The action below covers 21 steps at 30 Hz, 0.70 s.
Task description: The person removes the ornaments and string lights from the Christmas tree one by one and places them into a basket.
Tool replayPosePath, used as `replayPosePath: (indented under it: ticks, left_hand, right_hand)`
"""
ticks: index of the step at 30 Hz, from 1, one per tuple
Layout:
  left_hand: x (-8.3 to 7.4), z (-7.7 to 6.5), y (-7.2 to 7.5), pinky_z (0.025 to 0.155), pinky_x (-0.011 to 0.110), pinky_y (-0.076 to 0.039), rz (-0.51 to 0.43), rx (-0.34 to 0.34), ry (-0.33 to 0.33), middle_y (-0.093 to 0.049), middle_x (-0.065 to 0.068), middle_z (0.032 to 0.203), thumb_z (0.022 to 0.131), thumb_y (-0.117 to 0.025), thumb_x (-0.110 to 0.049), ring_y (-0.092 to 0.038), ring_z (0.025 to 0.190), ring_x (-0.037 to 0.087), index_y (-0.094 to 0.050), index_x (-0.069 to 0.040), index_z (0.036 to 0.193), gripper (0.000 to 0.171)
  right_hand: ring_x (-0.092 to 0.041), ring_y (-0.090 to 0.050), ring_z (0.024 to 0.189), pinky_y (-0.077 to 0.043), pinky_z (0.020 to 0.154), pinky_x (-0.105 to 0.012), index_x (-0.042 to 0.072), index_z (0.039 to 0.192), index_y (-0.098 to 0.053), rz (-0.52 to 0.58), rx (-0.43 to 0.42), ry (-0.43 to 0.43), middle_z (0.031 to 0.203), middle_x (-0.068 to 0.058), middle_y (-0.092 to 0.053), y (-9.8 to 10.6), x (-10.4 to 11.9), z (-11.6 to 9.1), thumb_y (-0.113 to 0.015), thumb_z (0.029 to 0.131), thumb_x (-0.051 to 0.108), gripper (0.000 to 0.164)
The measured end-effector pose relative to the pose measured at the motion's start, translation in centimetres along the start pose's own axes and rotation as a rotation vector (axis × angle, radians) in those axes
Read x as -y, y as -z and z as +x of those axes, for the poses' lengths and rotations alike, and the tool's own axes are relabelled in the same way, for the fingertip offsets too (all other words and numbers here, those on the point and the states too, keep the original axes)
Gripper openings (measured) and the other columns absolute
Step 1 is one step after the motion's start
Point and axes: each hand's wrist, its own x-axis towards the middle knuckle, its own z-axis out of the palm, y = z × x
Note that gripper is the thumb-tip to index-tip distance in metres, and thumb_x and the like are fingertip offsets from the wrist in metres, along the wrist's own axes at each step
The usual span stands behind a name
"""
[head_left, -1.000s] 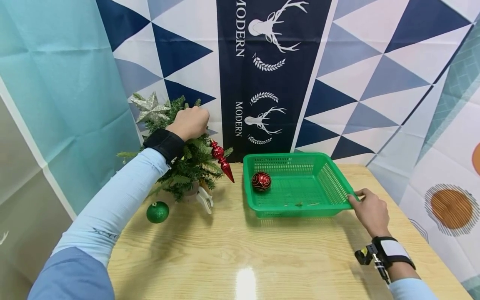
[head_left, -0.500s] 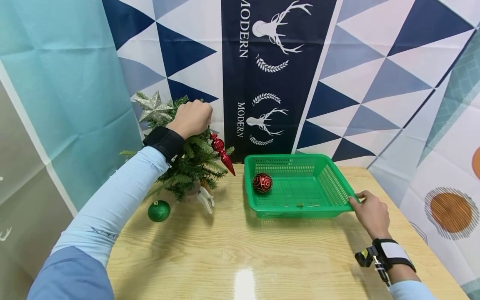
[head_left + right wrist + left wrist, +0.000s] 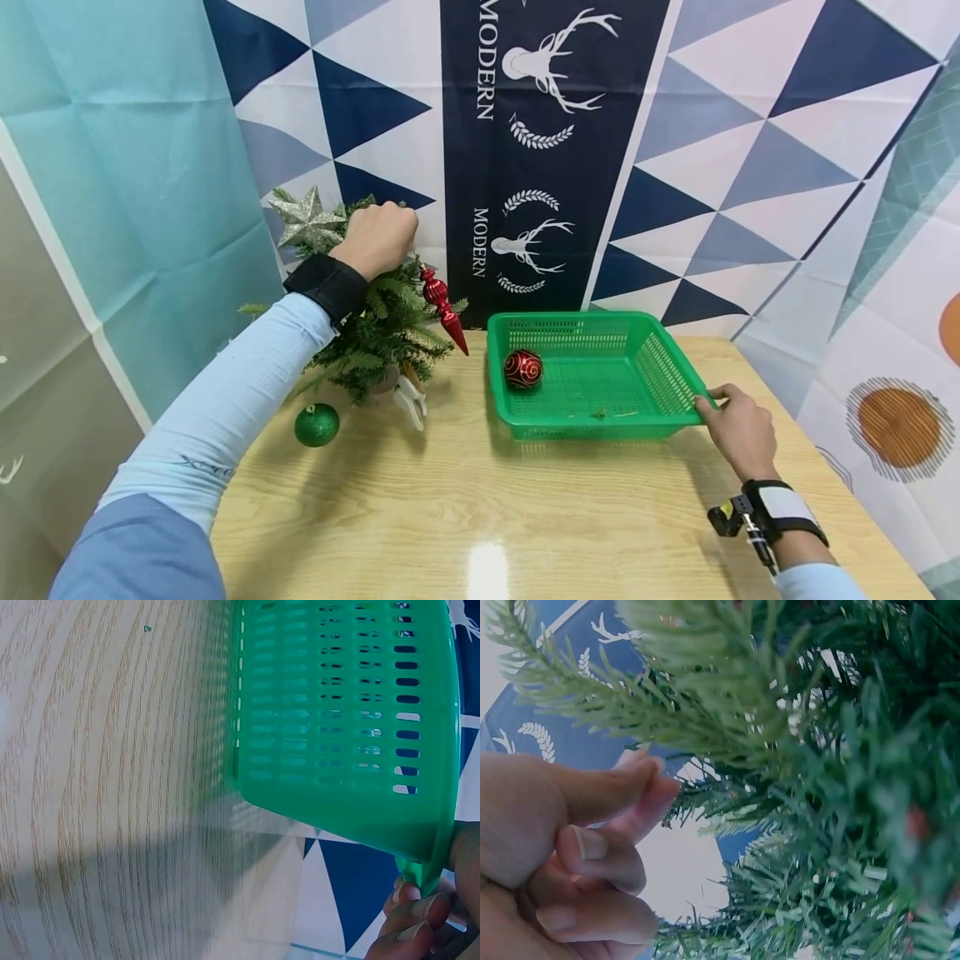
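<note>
My left hand (image 3: 381,240) reaches over the upper right side of a small Christmas tree (image 3: 382,321). In the left wrist view its thumb and forefinger (image 3: 641,780) pinch together at a branch tip (image 3: 676,796), the other fingers curled; I cannot tell if a thread is in the pinch too. Just below this hand, a red spindle-shaped ornament (image 3: 444,308) hangs tilted at the tree's right. My right hand (image 3: 738,425) grips the near right corner of a green plastic basket (image 3: 592,429), fingers curled under its rim. A red bauble with gold swirls (image 3: 522,368) lies in the basket's left end.
A silver glitter star (image 3: 307,220) tops the tree. At its lower left is a green bauble (image 3: 317,425), and a white ornament (image 3: 410,400) hangs by the base. The wooden table (image 3: 420,517) runs back to a patterned cloth backdrop (image 3: 555,167).
The red spindle ornament has risen slightly beside the tree. My left hand has shifted only a little; my right hand keeps its grip on the basket.
</note>
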Motion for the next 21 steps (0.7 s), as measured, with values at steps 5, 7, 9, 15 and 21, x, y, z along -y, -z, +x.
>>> replayPosePath:
  ticks: [5,7,9,15,21]
  left_hand:
    - [-0.1,0.2,0.0,0.059,0.04,-0.038,0.035,0.079,0.002,-0.057,0.014,0.075,0.104,-0.053,-0.006,-0.052,0.064,0.027,-0.059,-0.008,0.076,0.028]
    - [-0.1,0.2,-0.1,0.059,0.041,-0.04,0.04,0.068,-0.005,-0.061,0.016,0.078,0.104,-0.057,-0.007,-0.056,0.065,0.029,-0.063,-0.006,0.081,0.024]
    - [0.0,0.3,-0.3,0.059,0.041,-0.041,0.046,0.042,-0.007,-0.064,0.018,0.081,0.103,-0.059,-0.008,-0.059,0.067,0.031,-0.066,-0.004,0.084,0.021]
    - [-0.1,0.8,-0.7,0.056,0.039,-0.04,0.043,-0.086,-0.008,-0.064,0.016,0.075,0.102,-0.064,-0.01,-0.059,0.062,0.029,-0.063,-0.007,0.074,0.028]
    - [-0.7,1.1,-0.2,0.055,0.037,-0.034,-0.009,-0.188,-0.02,-0.066,0.016,0.076,0.104,-0.062,-0.013,-0.058,0.059,0.029,-0.056,-0.01,0.068,0.037]
  right_hand:
    - [-0.029,-0.059,0.061,-0.042,0.044,-0.037,-0.009,0.121,-0.063,0.006,-0.004,-0.001,0.082,-0.022,-0.066,0.1,-0.1,0.0,-0.06,0.101,0.027,0.042]
    - [-0.029,-0.059,0.061,-0.042,0.044,-0.037,-0.009,0.122,-0.063,0.01,0.0,-0.005,0.082,-0.022,-0.066,0.0,-0.1,-0.1,-0.061,0.101,0.027,0.042]
    - [-0.028,-0.059,0.061,-0.042,0.044,-0.037,-0.01,0.122,-0.063,0.014,0.006,-0.008,0.082,-0.021,-0.066,-0.1,-0.1,-0.1,-0.061,0.101,0.027,0.042]
    - [-0.028,-0.059,0.061,-0.042,0.045,-0.037,-0.01,0.122,-0.063,0.02,0.009,-0.005,0.081,-0.021,-0.066,-0.2,-0.1,-0.3,-0.061,0.101,0.027,0.042]
    - [-0.029,-0.059,0.062,-0.042,0.045,-0.036,-0.009,0.121,-0.063,0.019,-0.004,0.01,0.083,-0.021,-0.066,0.0,-0.1,0.0,-0.061,0.101,0.027,0.041]
